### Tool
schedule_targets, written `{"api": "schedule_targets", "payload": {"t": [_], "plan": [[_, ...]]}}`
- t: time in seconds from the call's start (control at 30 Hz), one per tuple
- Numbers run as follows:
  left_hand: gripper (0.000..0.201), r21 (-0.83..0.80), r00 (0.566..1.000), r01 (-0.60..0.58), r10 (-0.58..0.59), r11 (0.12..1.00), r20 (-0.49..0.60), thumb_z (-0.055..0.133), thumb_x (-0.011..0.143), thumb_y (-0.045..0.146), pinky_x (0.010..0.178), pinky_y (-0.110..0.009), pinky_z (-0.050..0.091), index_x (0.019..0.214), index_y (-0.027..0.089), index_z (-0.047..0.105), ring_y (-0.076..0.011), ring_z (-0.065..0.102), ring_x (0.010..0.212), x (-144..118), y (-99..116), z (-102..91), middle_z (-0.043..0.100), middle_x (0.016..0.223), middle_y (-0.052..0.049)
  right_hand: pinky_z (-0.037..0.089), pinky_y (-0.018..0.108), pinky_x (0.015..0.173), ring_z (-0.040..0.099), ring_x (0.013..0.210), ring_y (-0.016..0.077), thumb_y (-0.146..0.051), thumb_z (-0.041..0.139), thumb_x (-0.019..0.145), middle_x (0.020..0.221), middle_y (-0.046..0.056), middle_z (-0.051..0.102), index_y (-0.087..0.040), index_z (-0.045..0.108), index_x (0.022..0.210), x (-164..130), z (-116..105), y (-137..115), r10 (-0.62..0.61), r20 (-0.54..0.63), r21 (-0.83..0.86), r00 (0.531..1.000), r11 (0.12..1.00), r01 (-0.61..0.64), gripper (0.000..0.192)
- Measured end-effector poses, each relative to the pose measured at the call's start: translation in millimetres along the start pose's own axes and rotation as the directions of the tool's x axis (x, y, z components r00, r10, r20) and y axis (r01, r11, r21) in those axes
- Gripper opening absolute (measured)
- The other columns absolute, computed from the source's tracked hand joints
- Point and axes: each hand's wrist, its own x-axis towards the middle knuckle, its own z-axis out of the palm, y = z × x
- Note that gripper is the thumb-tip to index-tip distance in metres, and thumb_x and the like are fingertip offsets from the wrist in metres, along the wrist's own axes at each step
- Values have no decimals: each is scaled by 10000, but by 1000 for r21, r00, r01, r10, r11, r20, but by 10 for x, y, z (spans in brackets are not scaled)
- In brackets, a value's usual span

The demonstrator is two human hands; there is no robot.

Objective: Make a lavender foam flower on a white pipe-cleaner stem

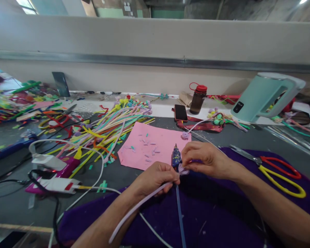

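My left hand (161,175) pinches a lilac pipe cleaner (136,206), whose long tail hangs down toward me over the forearm. At its upper end is a small curled lilac pipe-cleaner flower (183,169), and the closed fingers of my right hand (204,157) grip its edge. Directly behind the hands lies a dark blue glue gun (176,156), its tip pointing away from me. A long translucent glue stick (180,212) runs from its rear toward me. Beyond it, a pink sheet (134,137) carries several short lilac and green snippets.
Scissors (260,161) with red and yellow handles lie right on purple cloth (209,213). Bundled pipe cleaners (113,125) and a magenta power strip (67,168) with cables occupy the left. Behind stand a phone (181,113), a red-capped bottle (197,100) and a mint kettle (260,96).
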Motion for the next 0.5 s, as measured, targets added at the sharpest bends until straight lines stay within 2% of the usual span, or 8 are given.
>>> {"api": "schedule_targets", "payload": {"t": [0.5], "plan": [[154,45,1000,-5,5,999,-4,493,709,190,281,-147,174,625,133,610,-30,292,233,-16,9,11,449,333,57,406,251,718,521,797,116,-140,525,826,865,29,572,-159,612,815,-14,-10,7,18,54,-68,998,998,-15,90]]}}
